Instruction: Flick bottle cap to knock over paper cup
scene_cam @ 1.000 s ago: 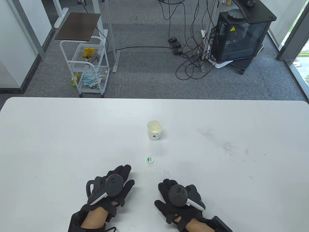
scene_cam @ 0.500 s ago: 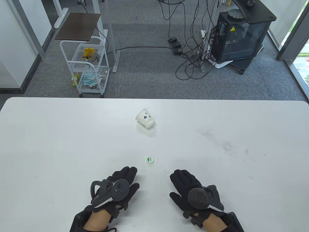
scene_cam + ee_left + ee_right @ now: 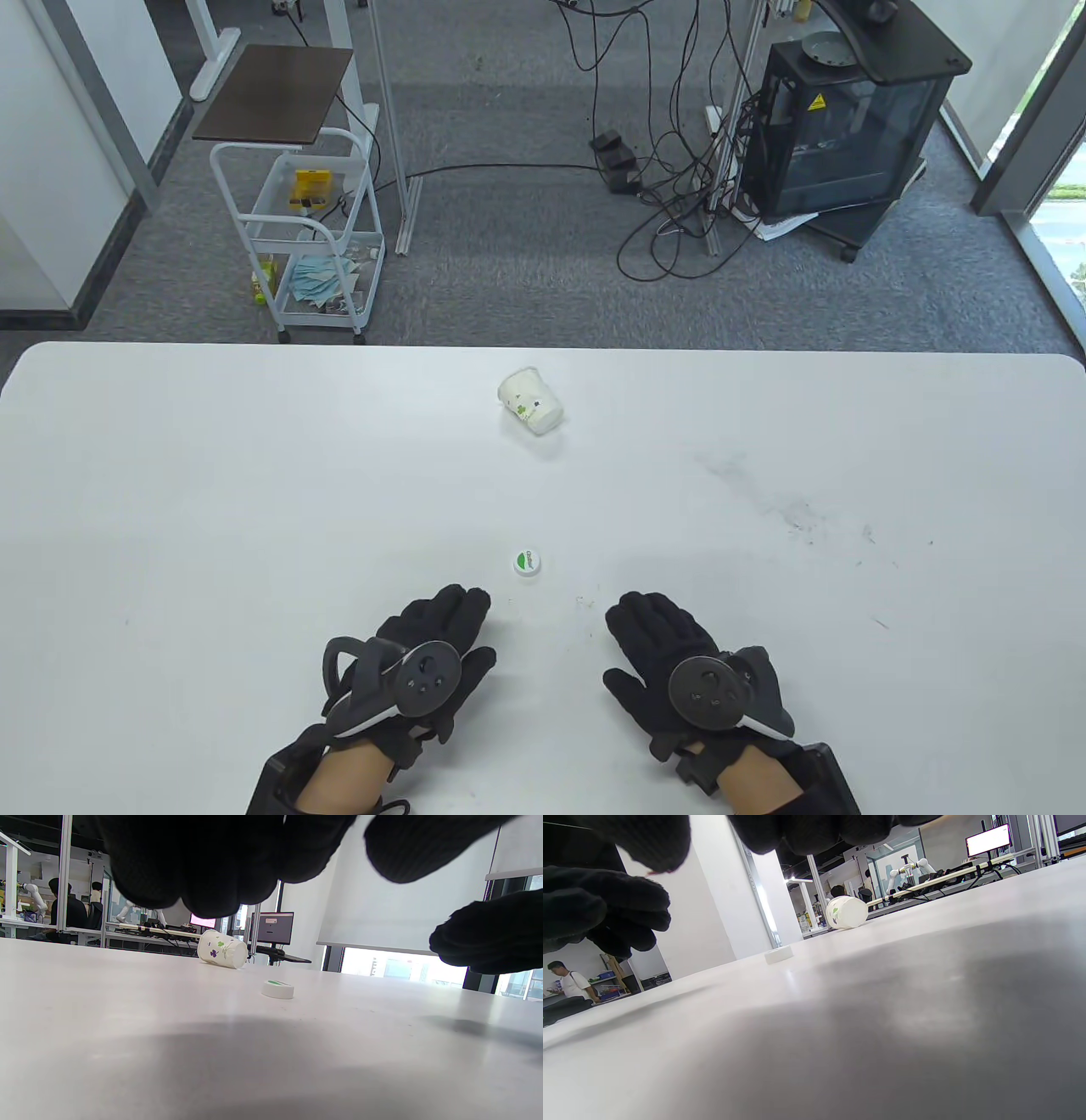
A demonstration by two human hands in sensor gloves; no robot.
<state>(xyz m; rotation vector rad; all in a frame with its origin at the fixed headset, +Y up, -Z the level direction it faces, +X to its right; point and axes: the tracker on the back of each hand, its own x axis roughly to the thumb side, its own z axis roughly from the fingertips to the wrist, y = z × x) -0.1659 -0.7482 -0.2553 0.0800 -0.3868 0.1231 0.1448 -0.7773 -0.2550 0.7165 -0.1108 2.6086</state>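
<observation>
A white paper cup (image 3: 531,401) with a small flower print lies on its side near the far middle of the white table (image 3: 170,509); it also shows in the left wrist view (image 3: 222,949) and the right wrist view (image 3: 845,912). A white bottle cap (image 3: 527,562) with a green top sits upright in front of the hands, also in the left wrist view (image 3: 278,988) and the right wrist view (image 3: 779,954). My left hand (image 3: 441,628) and my right hand (image 3: 653,632) rest flat on the table, fingers stretched out, holding nothing, either side of the cap.
Dark smudges (image 3: 797,514) mark the table to the right. Beyond the far edge are a white cart (image 3: 305,238), floor cables (image 3: 670,170) and a black cabinet (image 3: 848,127).
The cup stood upright a second ago; it has tipped over and rolled away toward the far edge. My right hand moved right and flattened. The cap has stayed where it was.
</observation>
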